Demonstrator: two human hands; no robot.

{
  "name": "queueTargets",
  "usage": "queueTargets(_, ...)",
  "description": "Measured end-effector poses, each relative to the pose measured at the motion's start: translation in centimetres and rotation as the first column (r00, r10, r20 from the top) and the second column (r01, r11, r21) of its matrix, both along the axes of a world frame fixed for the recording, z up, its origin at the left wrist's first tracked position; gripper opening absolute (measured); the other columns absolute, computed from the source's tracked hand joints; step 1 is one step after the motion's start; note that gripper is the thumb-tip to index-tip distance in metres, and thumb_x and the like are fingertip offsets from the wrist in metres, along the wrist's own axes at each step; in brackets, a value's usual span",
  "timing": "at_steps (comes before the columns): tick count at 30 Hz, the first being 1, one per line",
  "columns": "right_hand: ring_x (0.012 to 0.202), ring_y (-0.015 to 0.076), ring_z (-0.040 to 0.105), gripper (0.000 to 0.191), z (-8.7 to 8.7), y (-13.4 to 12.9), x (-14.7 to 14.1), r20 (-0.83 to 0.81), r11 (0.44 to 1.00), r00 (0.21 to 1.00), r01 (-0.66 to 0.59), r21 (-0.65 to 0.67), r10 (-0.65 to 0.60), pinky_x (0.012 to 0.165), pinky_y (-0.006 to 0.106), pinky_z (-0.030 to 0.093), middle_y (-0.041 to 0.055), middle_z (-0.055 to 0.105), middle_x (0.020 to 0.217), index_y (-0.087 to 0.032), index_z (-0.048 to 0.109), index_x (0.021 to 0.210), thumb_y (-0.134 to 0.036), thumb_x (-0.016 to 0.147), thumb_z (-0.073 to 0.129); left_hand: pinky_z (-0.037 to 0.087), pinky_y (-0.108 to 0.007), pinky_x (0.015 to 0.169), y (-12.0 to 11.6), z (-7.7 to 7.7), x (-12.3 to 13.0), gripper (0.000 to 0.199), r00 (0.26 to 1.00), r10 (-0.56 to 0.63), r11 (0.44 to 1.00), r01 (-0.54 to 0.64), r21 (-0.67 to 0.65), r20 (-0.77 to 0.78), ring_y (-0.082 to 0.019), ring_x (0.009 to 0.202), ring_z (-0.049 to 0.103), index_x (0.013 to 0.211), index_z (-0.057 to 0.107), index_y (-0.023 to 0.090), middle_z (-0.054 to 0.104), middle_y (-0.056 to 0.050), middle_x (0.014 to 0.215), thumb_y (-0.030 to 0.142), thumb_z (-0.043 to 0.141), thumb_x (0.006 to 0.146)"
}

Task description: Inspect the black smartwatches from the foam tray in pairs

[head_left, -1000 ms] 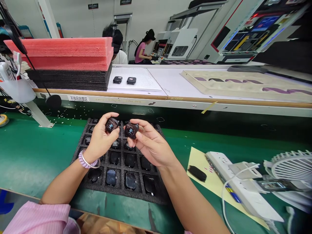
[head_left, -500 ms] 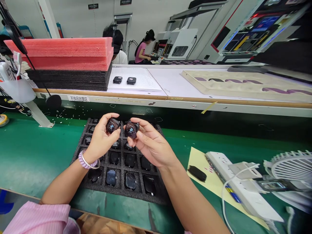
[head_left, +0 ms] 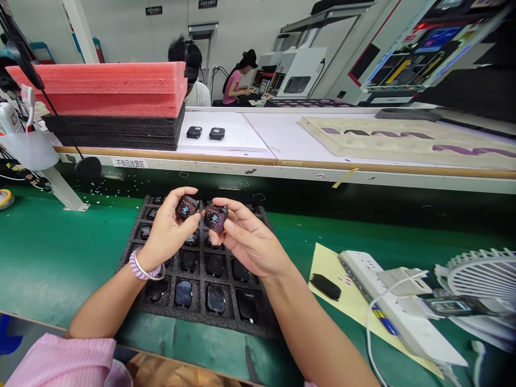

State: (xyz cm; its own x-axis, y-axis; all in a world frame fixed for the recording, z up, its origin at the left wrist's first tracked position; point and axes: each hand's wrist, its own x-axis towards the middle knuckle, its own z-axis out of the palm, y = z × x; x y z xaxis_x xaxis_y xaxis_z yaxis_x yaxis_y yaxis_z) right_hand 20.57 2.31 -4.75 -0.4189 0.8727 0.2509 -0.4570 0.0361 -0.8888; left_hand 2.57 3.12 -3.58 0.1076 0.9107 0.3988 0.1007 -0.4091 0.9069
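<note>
My left hand [head_left: 169, 228] pinches a dark square watch-like device [head_left: 186, 207] with a lit screen facing me. Beside it, my right hand [head_left: 252, 239] grips a second such device [head_left: 215, 216], its screen also lit. Both are held close together above a black foam tray [head_left: 197, 315]. In the tray's compartments lie several dark square devices, such as one with a bluish face [head_left: 184, 293]. My wrists and hands hide part of the tray's upper rows.
A power strip [head_left: 403, 312], yellow paper [head_left: 350, 306] and white fan [head_left: 484, 285] stand on the right. Stacked pink foam [head_left: 113, 80] and two black devices are on the shelf [head_left: 278, 156] ahead. A black disc [head_left: 88, 169] hangs at left. Two people sit beyond.
My right hand has shifted its device slightly left and down, tilting it a little. My left hand has hardly moved.
</note>
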Motion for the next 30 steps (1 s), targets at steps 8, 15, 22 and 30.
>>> queueTargets(8, 0.072, 0.0144, 0.059, 0.036, -0.13, -0.05, 0.06, -0.023, 1.0, 1.0, 0.002, -0.009, -0.002, 0.072, 0.03, 0.052, -0.0002, 0.061, 0.095, -0.033, 0.067, 0.118, -0.042, 0.086, 0.082, 0.048, -0.027, 0.078, -0.02, 0.13, -0.06, 0.037, 0.999, 0.029, 1.0, -0.029, 0.006, -0.026, -0.017, 0.09, 0.056, 0.118, 0.055, 0.021, 0.058, -0.004, 0.104, 0.022, 0.062, 0.081)
queueTargets(15, 0.073, 0.0122, 0.059, 0.031, -0.25, 0.04, 0.08, -0.055, 0.999, 0.998, -0.042, 0.005, 0.043, 0.072, 0.027, 0.052, -0.0011, 0.059, 0.094, -0.034, 0.069, 0.116, -0.039, 0.089, 0.081, 0.046, -0.026, 0.078, -0.05, 0.06, -0.05, 0.039, 0.999, -0.007, 1.0, 0.007, 0.004, -0.039, -0.015, 0.088, 0.054, 0.121, 0.054, 0.02, 0.056, -0.003, 0.103, 0.021, 0.06, 0.083)
queueTargets(22, 0.075, 0.0121, 0.06, 0.03, -0.33, 0.11, 0.07, -0.065, 0.998, 0.996, -0.057, 0.01, 0.057, 0.073, 0.027, 0.052, -0.0006, 0.06, 0.098, -0.035, 0.069, 0.12, -0.037, 0.091, 0.079, 0.046, -0.026, 0.08, -0.1, -0.05, 0.02, 0.04, 1.0, -0.018, 1.0, 0.018, 0.014, -0.013, -0.016, 0.095, 0.054, 0.122, 0.053, 0.019, 0.056, -0.005, 0.109, 0.023, 0.061, 0.083)
queueTargets(30, 0.072, 0.0129, 0.061, 0.034, -0.41, 0.37, -0.04, -0.088, 0.998, 0.996, -0.022, -0.052, 0.018, 0.07, 0.028, 0.051, -0.0001, 0.064, 0.1, -0.032, 0.07, 0.118, -0.036, 0.087, 0.083, 0.048, -0.026, 0.088, 0.21, -0.22, -0.05, 0.041, 0.999, -0.047, 0.998, 0.047, -0.029, 0.009, -0.016, 0.099, 0.058, 0.122, 0.054, 0.019, 0.059, -0.005, 0.112, 0.022, 0.064, 0.083)
